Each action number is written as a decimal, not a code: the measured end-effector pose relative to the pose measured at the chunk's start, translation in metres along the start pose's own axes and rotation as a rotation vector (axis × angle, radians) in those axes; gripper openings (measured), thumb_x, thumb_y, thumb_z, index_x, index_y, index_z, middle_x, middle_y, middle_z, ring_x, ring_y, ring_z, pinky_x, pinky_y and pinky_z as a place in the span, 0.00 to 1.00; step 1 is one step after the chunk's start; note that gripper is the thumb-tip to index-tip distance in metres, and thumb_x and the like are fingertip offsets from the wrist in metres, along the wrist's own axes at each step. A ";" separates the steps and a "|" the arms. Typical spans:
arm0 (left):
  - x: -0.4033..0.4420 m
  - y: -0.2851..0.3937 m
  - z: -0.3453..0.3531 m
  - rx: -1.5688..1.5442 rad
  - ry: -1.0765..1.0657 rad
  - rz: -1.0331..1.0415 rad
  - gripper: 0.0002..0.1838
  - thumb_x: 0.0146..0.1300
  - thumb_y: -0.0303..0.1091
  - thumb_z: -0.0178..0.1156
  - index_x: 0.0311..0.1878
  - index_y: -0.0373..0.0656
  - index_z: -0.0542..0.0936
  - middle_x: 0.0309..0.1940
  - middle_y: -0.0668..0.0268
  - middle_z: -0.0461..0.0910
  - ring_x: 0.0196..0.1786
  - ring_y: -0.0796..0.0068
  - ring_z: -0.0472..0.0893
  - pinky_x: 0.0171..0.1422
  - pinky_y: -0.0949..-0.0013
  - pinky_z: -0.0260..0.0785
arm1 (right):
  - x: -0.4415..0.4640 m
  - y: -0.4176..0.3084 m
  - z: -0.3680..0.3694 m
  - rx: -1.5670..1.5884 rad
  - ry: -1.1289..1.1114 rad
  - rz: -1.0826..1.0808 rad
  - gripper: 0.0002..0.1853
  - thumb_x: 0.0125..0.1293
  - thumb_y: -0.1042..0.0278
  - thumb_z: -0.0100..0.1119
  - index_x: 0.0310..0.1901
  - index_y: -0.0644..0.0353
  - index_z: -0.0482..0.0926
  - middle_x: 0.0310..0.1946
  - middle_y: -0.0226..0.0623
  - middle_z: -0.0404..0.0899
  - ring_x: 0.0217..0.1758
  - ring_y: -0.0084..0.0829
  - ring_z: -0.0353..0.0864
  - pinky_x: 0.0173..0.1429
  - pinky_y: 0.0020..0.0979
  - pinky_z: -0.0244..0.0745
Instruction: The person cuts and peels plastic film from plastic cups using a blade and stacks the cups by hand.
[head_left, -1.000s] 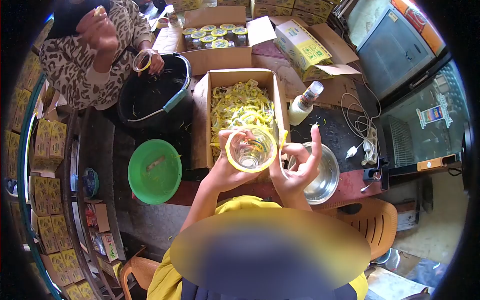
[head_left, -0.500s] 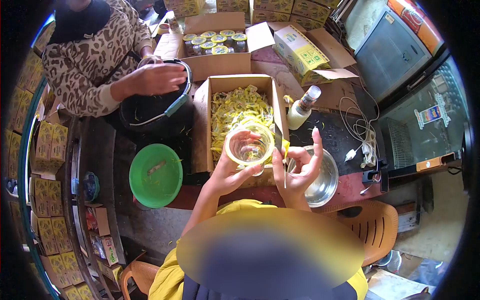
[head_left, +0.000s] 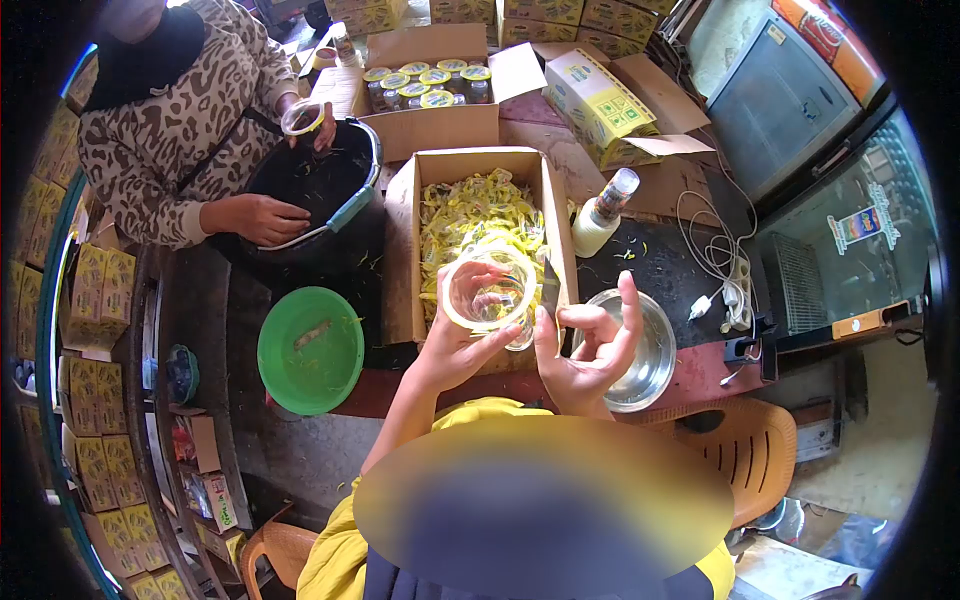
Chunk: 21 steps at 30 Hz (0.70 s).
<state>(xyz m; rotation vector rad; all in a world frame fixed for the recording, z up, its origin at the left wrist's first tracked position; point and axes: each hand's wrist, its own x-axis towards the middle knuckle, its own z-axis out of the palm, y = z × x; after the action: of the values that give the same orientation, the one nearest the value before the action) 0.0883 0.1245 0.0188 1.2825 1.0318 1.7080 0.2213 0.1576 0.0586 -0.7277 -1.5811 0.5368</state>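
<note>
My left hand [head_left: 455, 345] is wrapped round a clear plastic jar [head_left: 488, 290] with a pale yellow rim, its open mouth tilted up toward me. To the right of the jar, my right hand [head_left: 588, 360] pinches thumb and fingers around a thin yellow strip [head_left: 560, 318], seen nearly edge-on, while one finger points up. Both hands are over the near edge of a cardboard box [head_left: 400, 250] filled with yellow-and-clear wrapper pieces [head_left: 485, 210]. A metal bowl [head_left: 655, 355] lies behind and beside my right hand.
Left of the box are a green basin [head_left: 310, 375] and a black bucket [head_left: 375, 205]. A co-worker [head_left: 190, 120] holds another clear jar [head_left: 303, 118] over the bucket. A white bottle [head_left: 597, 228] stands at right, near a coiled cable [head_left: 715, 240]. Lidded jars [head_left: 430, 78] fill a carton behind.
The yellow strip at my right hand has turned from broad to nearly edge-on. My jar shifts slightly left. The co-worker's hands have parted, one lifting a jar, the other lowered to the bucket rim.
</note>
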 end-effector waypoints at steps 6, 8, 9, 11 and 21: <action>0.001 0.004 0.002 0.030 0.014 -0.023 0.40 0.46 0.27 0.69 0.57 0.43 0.53 0.51 0.59 0.61 0.57 0.67 0.66 0.59 0.65 0.63 | -0.002 0.002 0.003 0.006 -0.016 -0.032 0.44 0.44 0.83 0.65 0.63 0.70 0.49 0.20 0.27 0.72 0.25 0.16 0.73 0.37 0.15 0.69; 0.001 0.003 0.002 0.051 0.010 -0.011 0.41 0.45 0.28 0.70 0.56 0.43 0.52 0.51 0.58 0.62 0.57 0.67 0.66 0.60 0.65 0.63 | -0.002 0.003 0.004 -0.017 -0.006 -0.045 0.44 0.44 0.83 0.64 0.62 0.70 0.50 0.20 0.28 0.73 0.25 0.16 0.73 0.36 0.15 0.69; 0.001 0.003 0.002 0.089 0.013 -0.011 0.41 0.45 0.28 0.70 0.56 0.43 0.51 0.51 0.58 0.62 0.57 0.67 0.66 0.60 0.65 0.63 | -0.001 0.003 0.005 -0.029 -0.001 -0.052 0.44 0.44 0.83 0.64 0.62 0.71 0.50 0.20 0.28 0.73 0.25 0.16 0.74 0.36 0.15 0.69; 0.001 0.005 0.002 0.167 0.016 -0.010 0.43 0.44 0.29 0.71 0.56 0.44 0.50 0.51 0.57 0.62 0.57 0.66 0.66 0.60 0.65 0.63 | -0.001 0.005 0.005 -0.061 0.025 -0.085 0.41 0.45 0.82 0.64 0.61 0.73 0.53 0.20 0.33 0.76 0.24 0.20 0.78 0.35 0.18 0.72; 0.004 0.004 0.002 0.343 0.013 0.075 0.42 0.43 0.31 0.71 0.53 0.42 0.49 0.48 0.55 0.64 0.53 0.64 0.69 0.59 0.64 0.62 | 0.003 0.010 0.008 -0.108 0.029 -0.074 0.43 0.43 0.83 0.64 0.61 0.73 0.51 0.21 0.31 0.75 0.26 0.19 0.76 0.37 0.17 0.71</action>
<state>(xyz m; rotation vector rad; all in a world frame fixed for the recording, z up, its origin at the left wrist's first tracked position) 0.0889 0.1268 0.0237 1.5415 1.3422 1.6428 0.2147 0.1669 0.0528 -0.7511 -1.6129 0.3874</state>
